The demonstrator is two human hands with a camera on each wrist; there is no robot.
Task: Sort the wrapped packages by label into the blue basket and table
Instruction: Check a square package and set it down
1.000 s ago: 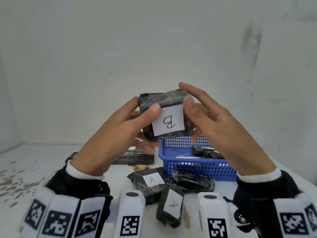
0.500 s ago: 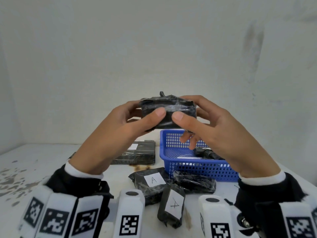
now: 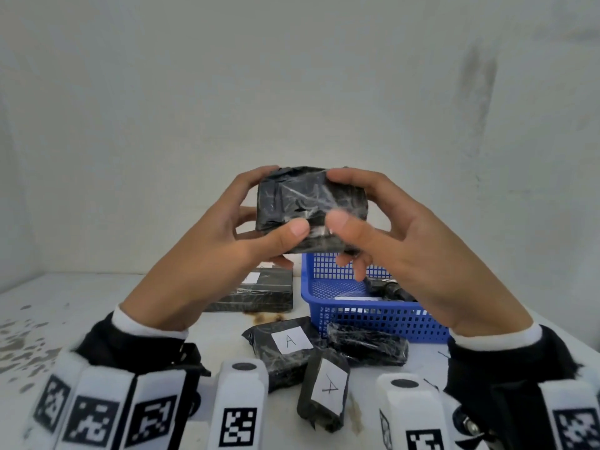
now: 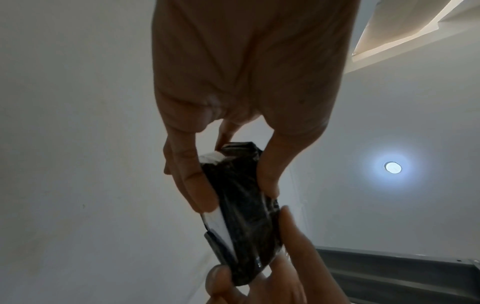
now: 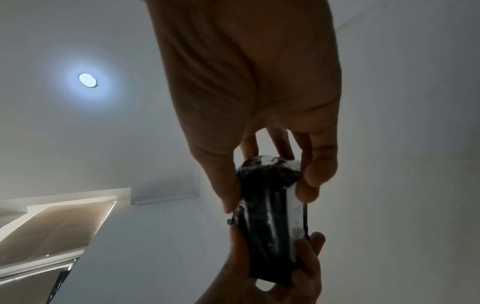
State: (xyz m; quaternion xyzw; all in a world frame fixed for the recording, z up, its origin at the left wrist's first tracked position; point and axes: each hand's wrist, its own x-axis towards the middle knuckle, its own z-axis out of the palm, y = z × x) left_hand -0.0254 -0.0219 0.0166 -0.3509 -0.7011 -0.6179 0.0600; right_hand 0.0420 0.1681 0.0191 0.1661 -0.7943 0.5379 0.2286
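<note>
While both hands pinch the black wrapped package [image 3: 311, 209] above the blue basket [image 3: 373, 311], left hand [image 3: 207, 254] and right hand [image 3: 406, 251] grip opposite ends, probably turning it to read its label, now facing away.

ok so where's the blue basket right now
In the head view the blue basket sits on the table right of centre, below the package held in both hands, with a black wrapped package against its front wall.
</note>
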